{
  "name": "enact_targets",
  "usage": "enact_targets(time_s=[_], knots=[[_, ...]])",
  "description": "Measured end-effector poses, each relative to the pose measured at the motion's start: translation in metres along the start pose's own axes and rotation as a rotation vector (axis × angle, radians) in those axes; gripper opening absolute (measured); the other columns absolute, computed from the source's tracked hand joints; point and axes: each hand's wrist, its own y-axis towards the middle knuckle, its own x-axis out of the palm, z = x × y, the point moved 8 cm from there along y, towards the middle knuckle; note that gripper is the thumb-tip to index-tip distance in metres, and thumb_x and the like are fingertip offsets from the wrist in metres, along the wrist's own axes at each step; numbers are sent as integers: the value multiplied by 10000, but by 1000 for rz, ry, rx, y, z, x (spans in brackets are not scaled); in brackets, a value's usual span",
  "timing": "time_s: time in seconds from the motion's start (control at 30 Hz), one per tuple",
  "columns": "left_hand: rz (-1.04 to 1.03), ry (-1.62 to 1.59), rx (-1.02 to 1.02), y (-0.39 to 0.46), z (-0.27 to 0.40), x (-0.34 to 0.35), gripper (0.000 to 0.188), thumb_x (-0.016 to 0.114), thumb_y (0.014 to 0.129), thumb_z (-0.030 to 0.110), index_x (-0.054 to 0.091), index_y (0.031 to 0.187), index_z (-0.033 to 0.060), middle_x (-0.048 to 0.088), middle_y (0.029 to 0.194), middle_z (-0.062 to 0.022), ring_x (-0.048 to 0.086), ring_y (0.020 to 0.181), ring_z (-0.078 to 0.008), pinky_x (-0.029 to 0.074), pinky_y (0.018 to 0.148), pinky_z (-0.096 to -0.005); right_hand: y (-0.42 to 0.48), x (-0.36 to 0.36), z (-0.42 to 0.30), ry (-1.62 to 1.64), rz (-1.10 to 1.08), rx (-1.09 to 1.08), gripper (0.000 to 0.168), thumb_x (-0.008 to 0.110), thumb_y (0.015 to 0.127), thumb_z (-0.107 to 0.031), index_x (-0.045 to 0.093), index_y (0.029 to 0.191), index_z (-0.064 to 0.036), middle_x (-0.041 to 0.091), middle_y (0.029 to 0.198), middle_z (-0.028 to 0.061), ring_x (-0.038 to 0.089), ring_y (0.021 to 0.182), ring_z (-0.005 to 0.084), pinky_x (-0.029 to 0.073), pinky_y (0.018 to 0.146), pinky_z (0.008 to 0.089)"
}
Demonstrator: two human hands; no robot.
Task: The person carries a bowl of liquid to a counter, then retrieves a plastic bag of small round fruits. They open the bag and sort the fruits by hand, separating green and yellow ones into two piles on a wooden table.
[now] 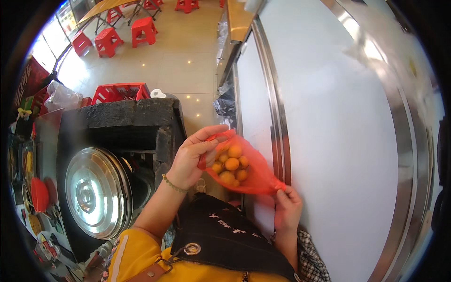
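A red plastic bag [256, 169] is stretched between my two hands, its mouth spread so that several small round orange fruits [232, 164] show inside. My left hand [197, 155] grips the bag's upper left edge and handle, with the index finger extended along the rim. Lower down on the right, my right hand [288, 204] pinches a gathered corner of the same bag between thumb and fingers. The fruits rest in the middle of the bag, touched by neither hand as far as I can see; the lower ones are partly hidden.
On the left, a large pot with a shiny metal lid [95, 192] sits in a dark, worn stand [123, 114]. A red plastic crate [121, 92] is behind it. White panels [338, 116] with metal trim rise close on the right. Red stools [143, 31] stand farther off.
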Motion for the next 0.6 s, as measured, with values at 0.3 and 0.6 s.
enact_targets(time_s=[0.3, 0.6], knots=[[63, 20, 58, 26, 43, -11, 399, 423, 843, -35, 481, 1236, 1, 560, 1171, -130, 297, 485, -36, 269, 461, -172, 122, 97, -54, 350, -86, -56, 134, 483, 871, -97, 543, 946, -4, 593, 912, 102, 551, 843, 201, 437, 644, 327], [168, -55, 186, 63, 74, -28, 377, 431, 854, -21, 493, 1226, 1, 596, 1083, -97, 307, 497, -37, 274, 471, -170, 230, 208, -71, -24, -305, -85, 97, 532, 825, -55, 582, 862, 20, 628, 852, 101, 568, 755, 150, 380, 505, 248]])
